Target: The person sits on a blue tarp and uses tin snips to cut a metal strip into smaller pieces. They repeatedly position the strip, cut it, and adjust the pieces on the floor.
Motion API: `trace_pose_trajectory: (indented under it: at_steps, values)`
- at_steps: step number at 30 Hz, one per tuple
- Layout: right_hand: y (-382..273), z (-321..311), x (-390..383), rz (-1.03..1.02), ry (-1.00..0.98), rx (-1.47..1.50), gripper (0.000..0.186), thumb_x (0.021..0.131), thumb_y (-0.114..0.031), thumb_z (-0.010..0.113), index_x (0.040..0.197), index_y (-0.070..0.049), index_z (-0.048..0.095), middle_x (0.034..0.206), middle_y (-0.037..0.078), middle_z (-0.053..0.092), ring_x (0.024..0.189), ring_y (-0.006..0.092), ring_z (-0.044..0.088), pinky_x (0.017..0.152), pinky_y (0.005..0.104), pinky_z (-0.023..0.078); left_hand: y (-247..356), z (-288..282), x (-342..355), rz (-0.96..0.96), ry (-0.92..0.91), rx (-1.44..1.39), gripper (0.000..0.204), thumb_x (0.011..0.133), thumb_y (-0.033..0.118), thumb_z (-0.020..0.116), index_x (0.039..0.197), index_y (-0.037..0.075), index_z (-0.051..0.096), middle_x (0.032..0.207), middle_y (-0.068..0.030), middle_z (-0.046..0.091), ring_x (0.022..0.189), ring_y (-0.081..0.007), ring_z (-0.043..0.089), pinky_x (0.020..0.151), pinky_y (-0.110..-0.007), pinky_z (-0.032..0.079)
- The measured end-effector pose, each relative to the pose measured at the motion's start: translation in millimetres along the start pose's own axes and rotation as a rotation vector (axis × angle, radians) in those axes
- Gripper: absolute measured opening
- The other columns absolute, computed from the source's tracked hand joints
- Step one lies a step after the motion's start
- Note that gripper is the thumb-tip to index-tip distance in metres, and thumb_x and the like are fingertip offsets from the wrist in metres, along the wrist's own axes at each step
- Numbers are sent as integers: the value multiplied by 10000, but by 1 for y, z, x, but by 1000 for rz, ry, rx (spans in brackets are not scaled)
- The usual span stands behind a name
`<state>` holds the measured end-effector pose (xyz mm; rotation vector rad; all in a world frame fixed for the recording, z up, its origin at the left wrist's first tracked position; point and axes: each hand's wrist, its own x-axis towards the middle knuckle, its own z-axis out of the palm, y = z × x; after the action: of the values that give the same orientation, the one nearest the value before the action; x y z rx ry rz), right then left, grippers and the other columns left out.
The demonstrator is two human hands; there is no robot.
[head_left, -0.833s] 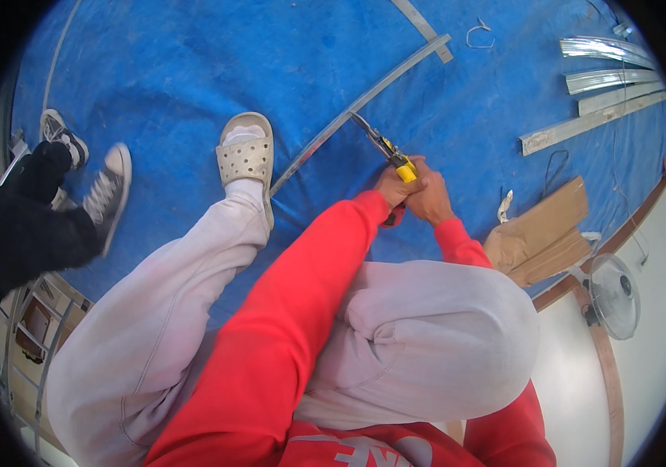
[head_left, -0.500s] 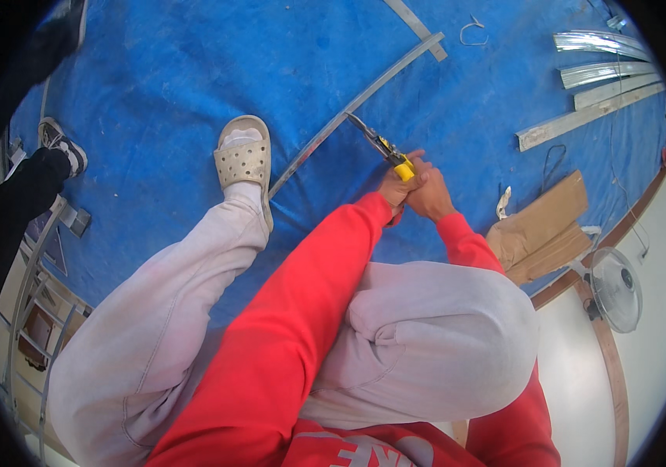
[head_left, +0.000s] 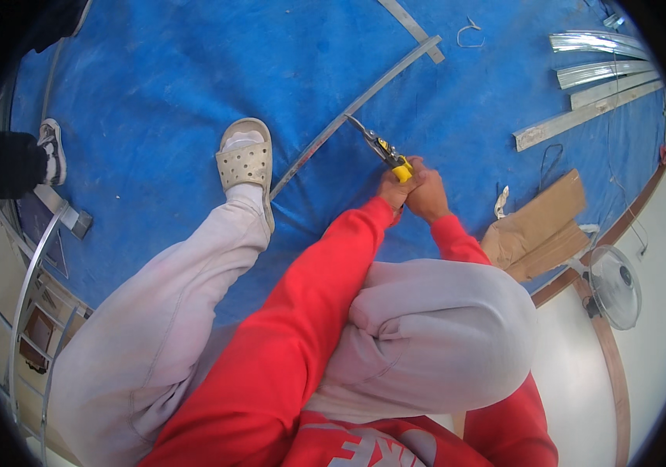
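My left hand (head_left: 395, 189) and my right hand (head_left: 428, 198) are closed together around the yellow handles of a pair of tin snips (head_left: 380, 146). The dark jaws point up and left. Their tip meets the edge of a long, thin metal strip (head_left: 379, 82), which lies slantwise on the blue sheet. Reddish marks show on the strip just below the jaws. Its lower end runs beside my left foot in a beige slide sandal (head_left: 244, 163). The strip's upper end crosses another metal strip (head_left: 411, 22). My fingers partly hide the handles.
Several metal channels (head_left: 574, 118) lie at the upper right of the blue sheet (head_left: 154, 86). Folded brown cardboard (head_left: 539, 226) and a round fan (head_left: 615, 286) are to my right. A metal frame (head_left: 25, 311) stands at left, near another person's shoe (head_left: 52, 152).
The other person's leg and shoe at the left have shifted. My hands keep their grip on the snips, with the tip still at the strip.
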<state>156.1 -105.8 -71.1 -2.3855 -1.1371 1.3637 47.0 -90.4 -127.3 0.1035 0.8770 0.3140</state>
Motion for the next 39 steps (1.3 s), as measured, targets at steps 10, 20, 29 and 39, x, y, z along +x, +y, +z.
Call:
trace_pose_trajectory:
  at_steps: [10, 20, 29, 39]
  values:
    - [-11, -9, -4, 16, -91, -81, 435, 867, -263, 719, 1197, -3, 605, 1044, 264, 716, 970, 494, 679, 802, 552, 535, -2, 3, -5, 31, -41, -194, 692, 852, 219, 903, 1430, 76, 551, 1345, -66, 638, 1222, -187, 617, 1067, -351, 510]
    - [-7, -2, -31, 232, 80, -9, 403, 869, -266, 734, 1122, 26, 619, 1103, 287, 684, 1016, 486, 657, 848, 528, 531, -2, 1, -9, 30, 55, -103, 466, 868, 136, 877, 1251, 95, 615, 1340, -74, 657, 1226, -180, 614, 1078, -350, 504]
    - [-2, 13, -16, 36, 122, 22, 393, 890, -284, 694, 1176, -16, 672, 1034, 260, 710, 948, 489, 672, 812, 537, 541, 3, 6, -11, -5, 42, -107, 373, 887, 112, 853, 1192, 108, 639, 1321, -62, 655, 1223, -163, 607, 1080, -343, 499]
    - [12, 2, -11, 60, 25, -187, 276, 865, -234, 686, 1009, -2, 642, 908, 268, 715, 857, 497, 686, 747, 575, 542, 73, 46, -67, 156, 345, 1477, 433, 766, 309, 898, 1075, 97, 681, 991, -75, 706, 1017, -242, 694, 917, -404, 536]
